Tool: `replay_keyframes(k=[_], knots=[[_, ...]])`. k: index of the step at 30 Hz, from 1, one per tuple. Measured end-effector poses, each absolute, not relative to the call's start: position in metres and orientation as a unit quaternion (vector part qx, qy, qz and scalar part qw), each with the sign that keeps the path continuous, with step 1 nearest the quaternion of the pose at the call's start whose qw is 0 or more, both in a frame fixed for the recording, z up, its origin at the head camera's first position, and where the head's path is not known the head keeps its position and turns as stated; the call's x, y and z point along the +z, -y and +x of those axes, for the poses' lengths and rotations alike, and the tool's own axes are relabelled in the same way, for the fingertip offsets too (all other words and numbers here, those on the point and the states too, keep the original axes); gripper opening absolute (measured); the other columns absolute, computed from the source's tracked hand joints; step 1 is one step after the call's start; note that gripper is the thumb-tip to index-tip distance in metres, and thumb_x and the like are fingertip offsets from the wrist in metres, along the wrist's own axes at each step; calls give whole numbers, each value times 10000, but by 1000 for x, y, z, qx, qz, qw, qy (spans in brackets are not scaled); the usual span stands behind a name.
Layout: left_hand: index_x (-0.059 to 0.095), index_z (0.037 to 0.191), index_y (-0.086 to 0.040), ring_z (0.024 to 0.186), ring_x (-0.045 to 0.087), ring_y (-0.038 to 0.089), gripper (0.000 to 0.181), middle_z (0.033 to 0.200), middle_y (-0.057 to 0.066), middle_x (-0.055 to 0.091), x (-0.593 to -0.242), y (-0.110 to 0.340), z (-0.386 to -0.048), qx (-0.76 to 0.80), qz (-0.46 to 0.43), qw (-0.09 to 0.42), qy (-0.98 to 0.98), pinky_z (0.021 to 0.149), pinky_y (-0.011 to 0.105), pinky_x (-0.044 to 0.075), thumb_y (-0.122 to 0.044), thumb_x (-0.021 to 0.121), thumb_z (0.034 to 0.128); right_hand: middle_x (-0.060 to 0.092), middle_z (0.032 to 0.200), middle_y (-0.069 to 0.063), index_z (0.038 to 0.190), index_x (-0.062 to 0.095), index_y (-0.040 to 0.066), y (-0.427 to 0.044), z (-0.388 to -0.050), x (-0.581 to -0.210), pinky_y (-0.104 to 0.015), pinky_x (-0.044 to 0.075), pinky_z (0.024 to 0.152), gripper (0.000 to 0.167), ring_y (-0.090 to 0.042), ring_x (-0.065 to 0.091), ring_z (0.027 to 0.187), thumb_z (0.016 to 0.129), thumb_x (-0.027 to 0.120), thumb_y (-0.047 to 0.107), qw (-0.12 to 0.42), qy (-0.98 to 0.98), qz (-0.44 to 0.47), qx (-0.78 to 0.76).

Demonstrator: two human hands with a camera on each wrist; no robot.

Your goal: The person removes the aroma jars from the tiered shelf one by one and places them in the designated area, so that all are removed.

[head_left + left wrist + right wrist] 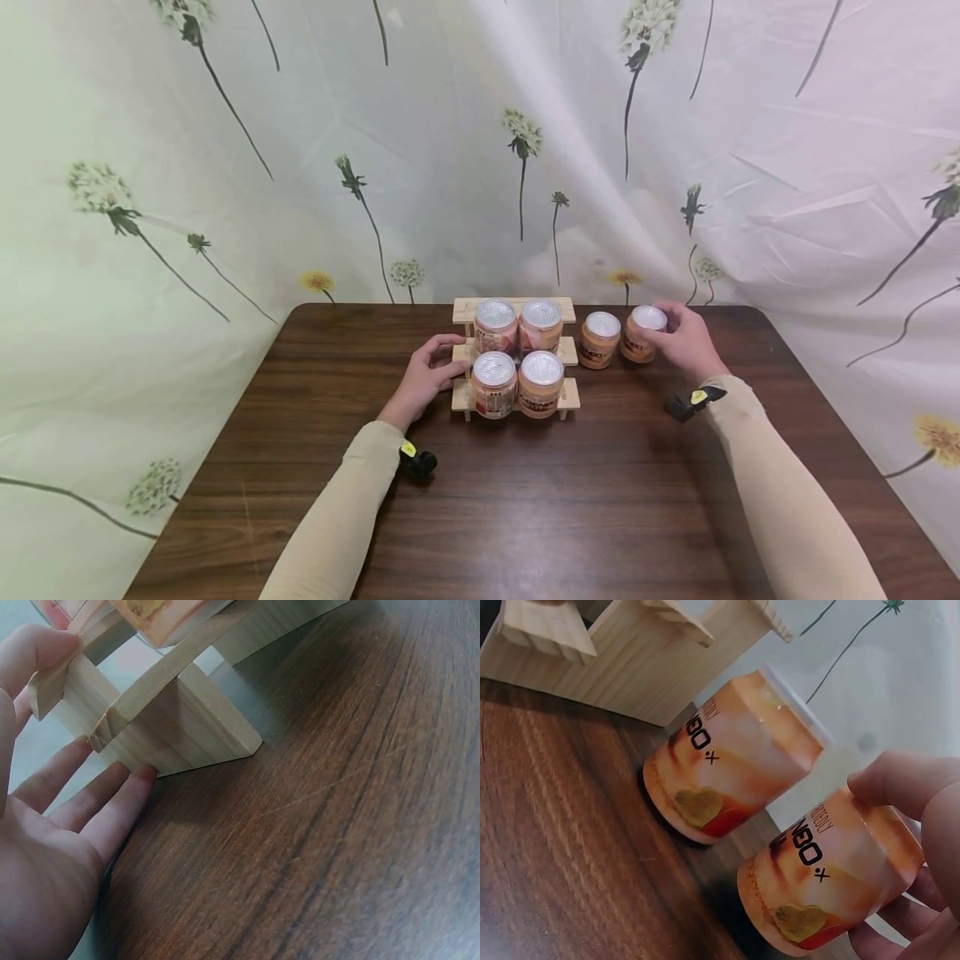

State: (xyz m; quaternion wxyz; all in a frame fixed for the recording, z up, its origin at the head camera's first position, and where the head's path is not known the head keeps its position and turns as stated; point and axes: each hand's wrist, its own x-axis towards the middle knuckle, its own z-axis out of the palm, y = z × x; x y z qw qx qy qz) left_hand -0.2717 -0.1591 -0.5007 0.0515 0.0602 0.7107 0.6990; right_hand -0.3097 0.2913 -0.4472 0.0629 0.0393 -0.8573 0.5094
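A three-step wooden rack (461,352) stands on the table, seen from its end in the left wrist view. Two jars with clear lids, the left jar (495,329) and the right jar (541,327), are on its upper part. Below them are a front left jar (494,387) and a front right jar (541,387). My left hand (429,377) holds the rack's left end, thumb and finger at the middle step, other fingertips against the side. My right hand (686,342) grips an orange-labelled jar (832,870) between thumb and fingers. Another jar (727,757) stands between it and the rack.
The dark wooden table (525,517) extends in front of the rack and to both sides. A cloth (450,150) with dandelion prints hangs behind and beside it. A small black camera (417,463) is strapped to the left wrist, and another camera (681,408) to the right.
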Motion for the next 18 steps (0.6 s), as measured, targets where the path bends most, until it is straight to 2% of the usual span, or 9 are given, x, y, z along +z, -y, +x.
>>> replay_keyframes(k=[6, 12, 18], knots=[[610, 1377, -131, 1115, 652, 209, 426, 1448, 164, 551, -501, 159, -271, 697, 59, 52, -713, 748, 282, 597, -141, 768, 981, 585, 1388, -239, 1387, 534, -55, -290, -306, -451, -150, 467, 853, 621, -263, 566, 1210, 919, 838, 218, 44, 857, 28, 513], [613, 1368, -130, 1100, 657, 199, 412, 1431, 158, 554, -501, 159, -272, 696, 58, 48, -714, 738, 277, 596, -128, 760, 983, 574, 1411, -244, 1428, 504, -53, -293, -308, -454, -174, 465, 879, 718, -321, 557, 1275, 912, 848, 309, 32, 863, 16, 505], [607, 1376, -125, 1118, 652, 203, 417, 1436, 161, 550, -502, 159, -272, 696, 60, 47, -714, 745, 279, 600, -119, 754, 986, 555, 1434, -259, 1446, 472, -65, -296, -308, -455, -260, 473, 953, 776, -359, 548, 1326, 908, 851, 348, 22, 862, 14, 506]])
